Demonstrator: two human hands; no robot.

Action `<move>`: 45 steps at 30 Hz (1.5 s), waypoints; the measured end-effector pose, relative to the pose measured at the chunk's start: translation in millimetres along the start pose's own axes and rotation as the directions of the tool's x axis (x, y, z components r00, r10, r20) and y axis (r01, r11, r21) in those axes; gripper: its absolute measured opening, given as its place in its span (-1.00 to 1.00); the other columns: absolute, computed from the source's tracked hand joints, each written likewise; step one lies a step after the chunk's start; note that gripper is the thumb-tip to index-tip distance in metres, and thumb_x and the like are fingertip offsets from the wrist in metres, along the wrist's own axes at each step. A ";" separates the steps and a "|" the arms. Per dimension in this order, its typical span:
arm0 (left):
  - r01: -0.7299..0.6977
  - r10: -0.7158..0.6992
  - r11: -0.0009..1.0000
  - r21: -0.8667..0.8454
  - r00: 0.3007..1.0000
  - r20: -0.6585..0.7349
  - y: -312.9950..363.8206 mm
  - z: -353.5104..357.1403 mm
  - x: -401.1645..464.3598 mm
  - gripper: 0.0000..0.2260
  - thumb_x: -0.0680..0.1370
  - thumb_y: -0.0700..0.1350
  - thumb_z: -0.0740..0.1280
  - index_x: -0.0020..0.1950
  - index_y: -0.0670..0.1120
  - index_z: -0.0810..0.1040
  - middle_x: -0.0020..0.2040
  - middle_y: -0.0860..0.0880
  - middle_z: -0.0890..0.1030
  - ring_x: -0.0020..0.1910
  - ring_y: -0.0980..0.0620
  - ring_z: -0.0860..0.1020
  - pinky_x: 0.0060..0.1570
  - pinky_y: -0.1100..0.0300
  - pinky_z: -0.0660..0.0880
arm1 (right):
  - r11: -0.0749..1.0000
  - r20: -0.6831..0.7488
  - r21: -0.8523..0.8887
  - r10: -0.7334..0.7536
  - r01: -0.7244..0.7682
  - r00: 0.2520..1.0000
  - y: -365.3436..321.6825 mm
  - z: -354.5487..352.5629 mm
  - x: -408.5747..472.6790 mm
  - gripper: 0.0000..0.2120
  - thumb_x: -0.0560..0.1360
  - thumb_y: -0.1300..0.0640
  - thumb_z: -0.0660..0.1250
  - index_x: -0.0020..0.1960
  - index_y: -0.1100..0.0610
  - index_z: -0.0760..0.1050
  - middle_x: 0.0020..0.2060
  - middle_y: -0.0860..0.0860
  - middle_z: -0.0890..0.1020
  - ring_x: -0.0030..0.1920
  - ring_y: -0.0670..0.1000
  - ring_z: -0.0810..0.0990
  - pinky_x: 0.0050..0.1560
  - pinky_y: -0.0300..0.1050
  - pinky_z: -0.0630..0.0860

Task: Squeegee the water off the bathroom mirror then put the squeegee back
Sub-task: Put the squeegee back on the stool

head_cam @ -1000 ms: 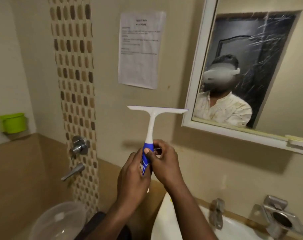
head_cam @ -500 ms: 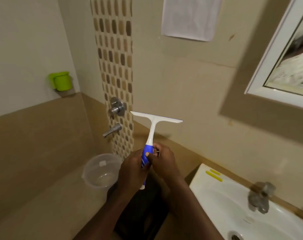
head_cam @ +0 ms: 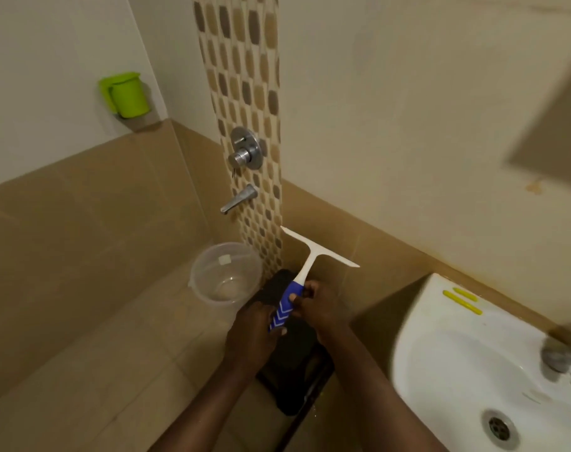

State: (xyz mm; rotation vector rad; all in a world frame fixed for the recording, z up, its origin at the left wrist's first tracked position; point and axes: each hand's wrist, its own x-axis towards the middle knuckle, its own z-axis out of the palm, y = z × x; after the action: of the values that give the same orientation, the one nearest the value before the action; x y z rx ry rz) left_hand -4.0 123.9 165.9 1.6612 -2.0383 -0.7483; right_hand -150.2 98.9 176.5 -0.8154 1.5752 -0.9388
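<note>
Squeegee, white T-shaped blade with blue plastic handle (head_cam: 297, 282), gripped by both hands: left hand (head_cam: 253, 334), right hand (head_cam: 320, 309); return step likely; next, locate its storage spot

white-and-blue chevron squeegee (head_cam: 305, 272), green mug (head_cam: 125, 95)

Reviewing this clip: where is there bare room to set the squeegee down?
Both hands, left hand and right hand, grip the squeegee. Bare floor tile lies left of the clear bucket. The sink rim is bare beside the yellow strips. It is crowded around the black stool and bucket.
</note>
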 end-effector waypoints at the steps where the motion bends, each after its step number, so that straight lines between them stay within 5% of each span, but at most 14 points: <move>1: 0.004 -0.004 1.000 0.024 1.000 0.030 -7.5 5.3 1.8 -0.74 0.43 0.01 0.44 0.09 0.00 0.57 -0.02 0.04 0.58 -0.13 0.16 0.50 -0.24 0.34 0.35 | 0.999 0.002 0.018 0.031 -0.031 1.000 5.1 1.6 6.4 -0.85 0.48 0.27 0.34 -0.10 0.03 0.47 -0.05 0.06 0.63 -0.08 -0.03 0.65 -0.05 -0.11 0.63; 5: 0.031 -0.040 0.997 0.075 0.992 0.121 -36.1 29.8 12.7 -0.69 0.48 0.00 0.39 0.19 -0.02 0.54 0.11 0.00 0.56 0.00 0.12 0.53 -0.01 0.25 0.48 | 0.987 -0.021 0.060 0.154 -0.152 0.988 33.4 10.7 37.0 -0.87 0.48 0.28 0.34 -0.08 0.07 0.48 -0.07 0.08 0.62 -0.11 -0.03 0.65 -0.15 -0.17 0.62; 10: 0.096 -0.130 0.982 0.165 0.969 0.208 -63.1 61.3 27.3 -0.64 0.53 -0.02 0.33 0.31 -0.02 0.44 0.33 -0.06 0.45 0.25 0.02 0.46 0.26 0.09 0.42 | 0.946 -0.077 0.093 0.317 -0.310 0.945 71.2 19.4 79.1 -0.83 0.48 0.28 0.34 0.06 0.16 0.50 0.06 0.16 0.61 0.03 0.08 0.63 0.01 -0.03 0.61; 21: 0.062 -0.164 0.965 0.253 0.899 0.407 -127.4 122.1 44.1 -0.56 0.57 -0.03 0.25 0.44 -0.03 0.29 0.42 -0.05 0.33 0.26 0.03 0.43 0.20 0.15 0.44 | 0.836 -0.184 0.138 0.549 -0.532 0.815 145.7 56.0 159.6 -0.60 0.45 0.34 0.36 0.27 0.21 0.43 0.19 0.21 0.55 0.18 0.15 0.56 0.15 0.05 0.57; 30: 0.057 -0.211 0.950 0.308 0.845 0.492 -184.9 161.2 65.2 -0.54 0.54 -0.07 0.30 0.42 -0.05 0.30 0.44 -0.06 0.30 0.28 -0.02 0.41 0.19 0.09 0.47 | 0.865 -0.212 0.063 0.500 -0.499 0.840 194.9 77.1 216.6 -0.67 0.44 0.33 0.36 0.20 0.23 0.47 0.15 0.19 0.56 0.15 0.14 0.56 0.15 0.03 0.56; 41: 0.154 -0.266 0.958 0.243 0.795 0.546 -209.0 210.2 95.7 -0.39 0.56 -0.08 0.27 0.54 -0.03 0.06 0.56 -0.13 -0.03 0.28 -0.14 0.43 0.19 -0.02 0.48 | 0.899 -0.250 -0.001 0.425 -0.439 0.870 238.3 80.3 268.7 -0.67 0.45 0.29 0.38 0.21 0.25 0.49 0.03 0.07 0.58 -0.08 0.02 0.57 -0.32 -0.27 0.50; 45: 0.175 -0.283 0.953 0.245 0.802 0.526 -217.2 223.6 96.9 -0.35 0.54 -0.07 0.28 0.55 -0.03 0.02 0.56 -0.12 -0.05 0.31 -0.13 0.40 0.21 0.00 0.47 | 0.887 -0.263 0.031 0.451 -0.460 0.853 254.2 84.3 279.7 -0.58 0.45 0.27 0.40 0.28 0.20 0.44 0.15 0.13 0.57 0.00 0.05 0.56 -0.15 -0.18 0.57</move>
State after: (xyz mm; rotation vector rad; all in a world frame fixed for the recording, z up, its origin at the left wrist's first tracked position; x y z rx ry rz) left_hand 3.4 30.6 -146.9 1.9985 -2.3692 -1.2929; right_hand -127.4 -44.1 -182.6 -0.3109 1.9105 -0.6889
